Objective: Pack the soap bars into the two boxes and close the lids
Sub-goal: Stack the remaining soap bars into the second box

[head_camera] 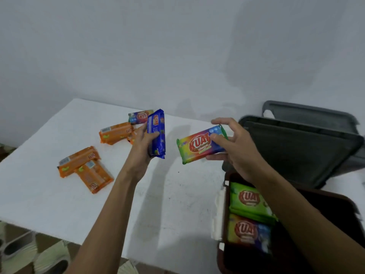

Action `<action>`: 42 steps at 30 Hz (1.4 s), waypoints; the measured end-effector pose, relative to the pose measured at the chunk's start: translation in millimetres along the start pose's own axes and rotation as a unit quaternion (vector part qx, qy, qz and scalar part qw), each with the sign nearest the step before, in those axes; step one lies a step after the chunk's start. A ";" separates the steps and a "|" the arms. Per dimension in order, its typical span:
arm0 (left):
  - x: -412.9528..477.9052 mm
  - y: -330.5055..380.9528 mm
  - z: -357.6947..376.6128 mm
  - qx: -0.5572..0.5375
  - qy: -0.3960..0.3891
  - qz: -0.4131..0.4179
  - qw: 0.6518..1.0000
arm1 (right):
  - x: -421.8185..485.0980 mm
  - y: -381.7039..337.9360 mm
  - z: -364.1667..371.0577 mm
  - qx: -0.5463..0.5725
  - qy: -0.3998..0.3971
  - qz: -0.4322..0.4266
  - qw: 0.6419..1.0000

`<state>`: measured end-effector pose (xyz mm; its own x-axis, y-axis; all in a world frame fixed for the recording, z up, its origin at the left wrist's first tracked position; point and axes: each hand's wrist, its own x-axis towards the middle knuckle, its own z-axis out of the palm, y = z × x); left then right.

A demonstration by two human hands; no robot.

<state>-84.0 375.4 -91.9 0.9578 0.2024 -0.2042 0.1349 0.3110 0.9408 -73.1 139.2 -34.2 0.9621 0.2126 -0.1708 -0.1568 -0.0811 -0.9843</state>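
Observation:
My left hand (141, 147) grips a blue soap bar (157, 133) upright above the white table (49, 194). My right hand (235, 149) holds a rainbow-wrapped soap bar (199, 145) flat in the air, just left of the boxes. Below my right forearm a brown box (222, 252) stands open with a green soap bar (248, 200) and a rainbow soap bar (246, 232) inside. A grey box (347, 163) behind it has its dark lid (300, 147) raised. Several orange soap bars (83, 167) (115, 132) and one more rainbow bar (138, 116) lie on the table.
A pale wall rises straight behind the table. The table's front edge runs at lower left, with patterned floor and sandals (17, 246) below it. A white latch (218, 216) hangs on the brown box's left wall.

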 end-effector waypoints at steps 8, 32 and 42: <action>-48.4 -19.2 79.8 0.052 -0.061 0.027 0.996 | -80.5 15.1 -68.1 -0.002 0.055 -0.048 0.997; -106.5 -62.7 145.2 0.081 -0.100 0.125 0.984 | -158.9 99.3 -108.8 -0.128 -0.033 0.129 0.983; -105.4 -63.4 145.5 0.101 -0.107 0.109 0.983 | -158.2 117.8 -103.8 -0.406 -0.010 0.054 0.912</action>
<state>-156.6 199.2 -90.7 0.9980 0.0375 0.0500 -0.0531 0.0864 0.9948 -220.6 -5.0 -118.5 0.9454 0.1775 -0.2735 -0.0258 -0.7954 -0.6056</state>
